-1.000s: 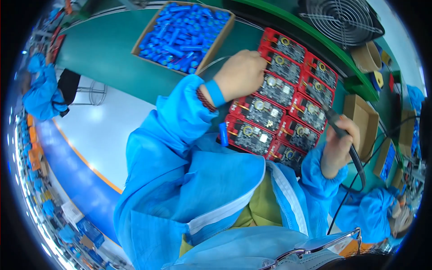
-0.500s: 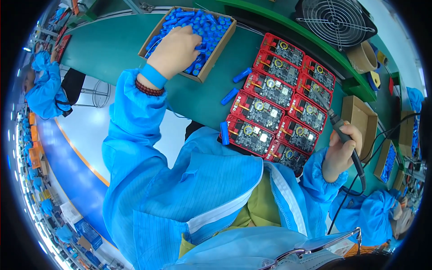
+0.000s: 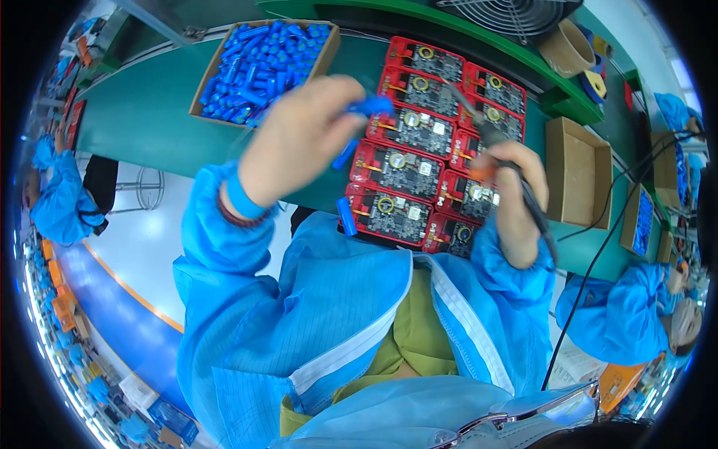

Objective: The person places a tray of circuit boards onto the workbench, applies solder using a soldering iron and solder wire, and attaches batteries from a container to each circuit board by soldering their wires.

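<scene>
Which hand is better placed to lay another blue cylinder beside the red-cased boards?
Probably the left hand: it holds a blue cylinder close to the red-cased boards, while the right hand grips a soldering iron.

**Bright light, smeared detail**

Cool light glares off the floor point(image 3: 157, 251) past the bench's point(image 3: 149, 120) near edge. The left hand point(image 3: 299, 138) and its blue cylinder point(image 3: 374, 106) blur (circuit boards point(image 3: 407, 170) along that edge look crisper). Straight lines bend toward a black rim.

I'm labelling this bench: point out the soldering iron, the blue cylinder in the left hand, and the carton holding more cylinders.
Soldering iron point(image 3: 491, 133): head view, front of its dark handle.
Blue cylinder point(image 3: 373, 106): head view, its exposed part.
Carton point(image 3: 327, 55): head view, its right wall.
</scene>
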A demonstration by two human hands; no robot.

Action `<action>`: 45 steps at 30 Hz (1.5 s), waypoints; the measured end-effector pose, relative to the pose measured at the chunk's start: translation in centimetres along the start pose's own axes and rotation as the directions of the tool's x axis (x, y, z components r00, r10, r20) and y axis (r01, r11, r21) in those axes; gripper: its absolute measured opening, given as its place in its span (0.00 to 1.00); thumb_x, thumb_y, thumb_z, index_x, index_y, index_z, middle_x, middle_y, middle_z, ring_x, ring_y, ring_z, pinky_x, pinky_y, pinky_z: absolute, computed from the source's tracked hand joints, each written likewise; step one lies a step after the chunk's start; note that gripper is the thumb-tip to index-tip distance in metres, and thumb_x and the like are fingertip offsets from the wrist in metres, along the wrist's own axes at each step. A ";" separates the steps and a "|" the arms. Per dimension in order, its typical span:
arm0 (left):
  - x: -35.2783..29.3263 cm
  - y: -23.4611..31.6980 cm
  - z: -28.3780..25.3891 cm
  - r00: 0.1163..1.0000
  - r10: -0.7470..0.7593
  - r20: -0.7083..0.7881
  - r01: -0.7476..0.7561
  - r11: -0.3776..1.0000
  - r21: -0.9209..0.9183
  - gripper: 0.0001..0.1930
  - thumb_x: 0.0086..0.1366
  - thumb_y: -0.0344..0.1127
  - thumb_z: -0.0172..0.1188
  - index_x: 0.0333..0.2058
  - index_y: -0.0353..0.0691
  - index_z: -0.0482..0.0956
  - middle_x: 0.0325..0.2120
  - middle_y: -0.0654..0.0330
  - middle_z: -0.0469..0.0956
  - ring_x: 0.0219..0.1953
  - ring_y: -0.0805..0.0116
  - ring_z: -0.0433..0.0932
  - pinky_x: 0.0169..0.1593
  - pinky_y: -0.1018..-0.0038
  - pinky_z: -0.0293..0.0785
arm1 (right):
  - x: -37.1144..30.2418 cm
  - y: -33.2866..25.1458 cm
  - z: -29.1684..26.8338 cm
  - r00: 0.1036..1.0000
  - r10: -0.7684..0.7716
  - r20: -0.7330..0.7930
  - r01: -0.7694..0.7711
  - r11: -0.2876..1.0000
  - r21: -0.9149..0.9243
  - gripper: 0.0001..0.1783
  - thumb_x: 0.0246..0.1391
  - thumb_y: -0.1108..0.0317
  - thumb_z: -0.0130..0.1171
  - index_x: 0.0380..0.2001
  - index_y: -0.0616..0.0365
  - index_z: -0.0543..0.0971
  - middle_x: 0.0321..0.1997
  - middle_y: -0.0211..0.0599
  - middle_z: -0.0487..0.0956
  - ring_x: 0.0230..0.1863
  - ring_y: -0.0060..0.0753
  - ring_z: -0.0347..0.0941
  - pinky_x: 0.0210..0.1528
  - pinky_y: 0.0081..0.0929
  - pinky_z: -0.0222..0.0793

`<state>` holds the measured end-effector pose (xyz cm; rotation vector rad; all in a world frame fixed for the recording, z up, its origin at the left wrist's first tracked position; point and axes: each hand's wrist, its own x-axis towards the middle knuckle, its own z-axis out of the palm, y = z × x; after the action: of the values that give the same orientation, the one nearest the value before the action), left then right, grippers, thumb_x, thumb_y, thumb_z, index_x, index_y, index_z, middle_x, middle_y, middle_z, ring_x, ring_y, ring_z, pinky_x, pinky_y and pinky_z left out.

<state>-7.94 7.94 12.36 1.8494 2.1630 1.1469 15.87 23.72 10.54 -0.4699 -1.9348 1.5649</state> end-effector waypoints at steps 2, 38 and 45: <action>0.0 1.5 2.5 0.991 0.084 0.104 -0.081 0.996 -0.031 0.13 0.54 0.28 0.61 0.39 0.37 0.72 0.32 0.51 0.73 0.34 0.49 0.75 0.35 0.62 0.73 | 0.6 0.4 1.4 0.995 0.013 0.096 -0.014 1.000 0.018 0.18 0.55 0.74 0.56 0.50 0.58 0.69 0.44 0.37 0.75 0.42 0.24 0.73 0.42 0.21 0.69; 0.1 2.9 7.9 0.866 -0.144 0.479 0.500 0.210 -0.840 0.05 0.63 0.30 0.59 0.37 0.36 0.77 0.30 0.67 0.75 0.32 0.82 0.70 0.36 0.83 0.67 | 0.5 1.3 1.7 0.977 -0.213 -0.031 0.211 0.976 -0.058 0.20 0.45 0.85 0.59 0.43 0.57 0.73 0.34 0.37 0.76 0.35 0.29 0.75 0.37 0.25 0.72; -0.1 3.3 8.3 0.838 -0.090 0.538 0.545 0.140 -0.827 0.07 0.63 0.31 0.59 0.38 0.36 0.77 0.31 0.67 0.75 0.35 0.81 0.71 0.38 0.82 0.68 | 1.0 1.1 1.0 0.839 -0.521 0.158 0.544 0.797 -0.261 0.20 0.42 0.83 0.61 0.41 0.56 0.74 0.33 0.38 0.78 0.32 0.42 0.75 0.35 0.31 0.70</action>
<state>-1.04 11.85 8.29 0.7724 0.9432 1.3637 14.38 23.81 9.58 0.0393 -2.1293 0.9434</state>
